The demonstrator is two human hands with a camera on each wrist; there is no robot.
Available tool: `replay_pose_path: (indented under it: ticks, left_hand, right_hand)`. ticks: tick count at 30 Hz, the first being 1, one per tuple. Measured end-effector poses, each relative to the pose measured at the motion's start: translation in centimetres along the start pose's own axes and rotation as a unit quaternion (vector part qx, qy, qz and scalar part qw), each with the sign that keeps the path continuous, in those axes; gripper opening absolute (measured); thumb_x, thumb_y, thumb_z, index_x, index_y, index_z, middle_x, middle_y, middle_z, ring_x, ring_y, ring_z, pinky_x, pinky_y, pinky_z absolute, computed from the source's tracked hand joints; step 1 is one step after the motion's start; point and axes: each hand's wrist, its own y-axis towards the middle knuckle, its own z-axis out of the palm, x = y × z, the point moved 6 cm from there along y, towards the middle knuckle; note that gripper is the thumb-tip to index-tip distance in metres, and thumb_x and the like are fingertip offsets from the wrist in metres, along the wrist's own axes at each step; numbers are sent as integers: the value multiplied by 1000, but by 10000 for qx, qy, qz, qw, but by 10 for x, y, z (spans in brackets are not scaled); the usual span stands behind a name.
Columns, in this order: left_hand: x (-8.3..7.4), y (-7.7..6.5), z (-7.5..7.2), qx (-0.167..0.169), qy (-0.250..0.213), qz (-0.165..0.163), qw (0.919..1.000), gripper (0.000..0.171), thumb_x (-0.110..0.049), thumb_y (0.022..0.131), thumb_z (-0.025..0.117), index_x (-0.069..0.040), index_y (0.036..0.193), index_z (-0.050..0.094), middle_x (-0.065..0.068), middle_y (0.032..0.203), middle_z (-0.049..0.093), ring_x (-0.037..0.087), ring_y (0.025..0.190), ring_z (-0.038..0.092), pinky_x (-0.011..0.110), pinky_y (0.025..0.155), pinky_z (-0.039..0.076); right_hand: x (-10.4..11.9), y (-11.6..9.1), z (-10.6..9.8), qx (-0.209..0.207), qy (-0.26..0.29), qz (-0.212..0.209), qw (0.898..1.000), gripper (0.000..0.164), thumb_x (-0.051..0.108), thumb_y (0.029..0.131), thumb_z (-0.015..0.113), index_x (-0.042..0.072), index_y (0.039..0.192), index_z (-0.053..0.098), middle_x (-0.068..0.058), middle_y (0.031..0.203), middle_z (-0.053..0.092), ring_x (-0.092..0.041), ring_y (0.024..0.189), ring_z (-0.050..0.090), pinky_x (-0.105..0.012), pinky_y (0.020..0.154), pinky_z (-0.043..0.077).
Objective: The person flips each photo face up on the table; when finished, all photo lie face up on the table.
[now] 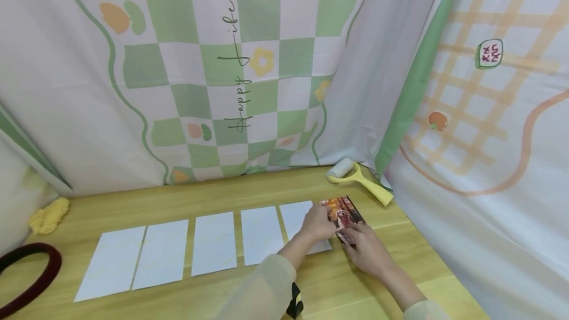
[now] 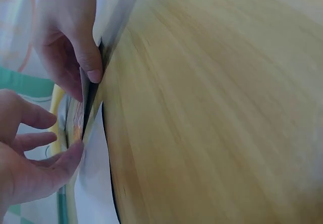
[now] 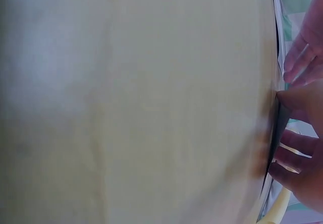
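Note:
A glossy colour photo card (image 1: pixel 344 211) lies at the right end of a row of white cards, its near edge lifted from the table in the left wrist view. My right hand (image 1: pixel 368 250) holds the near right part of it between thumb and fingers (image 3: pixel 290 158). At the card's left side is my left hand (image 1: pixel 318 222). In the left wrist view the left hand (image 2: pixel 30 153) has its fingers spread loosely, the thumb tip at the card's edge. Partly behind the left hand lies the nearest white card (image 1: pixel 295 214).
Several white cards (image 1: pixel 215 243) lie leftward on the wooden table (image 1: pixel 200 194). A lint roller with a yellow handle (image 1: pixel 371 189) lies behind the photo card. At far left are a yellow cloth (image 1: pixel 49 215) and a dark red ring (image 1: pixel 52 265). Printed curtains (image 1: pixel 262 98) enclose the table.

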Motion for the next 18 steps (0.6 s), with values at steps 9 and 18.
replay_pose_path:
  ticks: [9, 18]
  left_hand:
    - [2, -1, 10, 175, 2786, 585, 9585, 44, -32, 97, 62, -31, 141, 62, -4, 157, 51, 21, 144, 49, 44, 119, 44]
    - [7, -3, 16, 482, 3174, 634, 9449, 50, -48, 101, 54, -42, 150, 52, -6, 168, 39, 22, 154, 41, 49, 128, 34]
  right_hand:
    - [-2, 0, -1, 16, -165, -37, 9999, 36, 11, 81, 83, -1, 113, 75, -22, 117, 71, -41, 110, 66, -59, 95, 57]
    - [-5, -2, -1, 100, -78, -83, 9999, 36, 18, 83, 82, 3, 115, 76, -20, 122, 71, -41, 114, 66, -60, 93, 58]
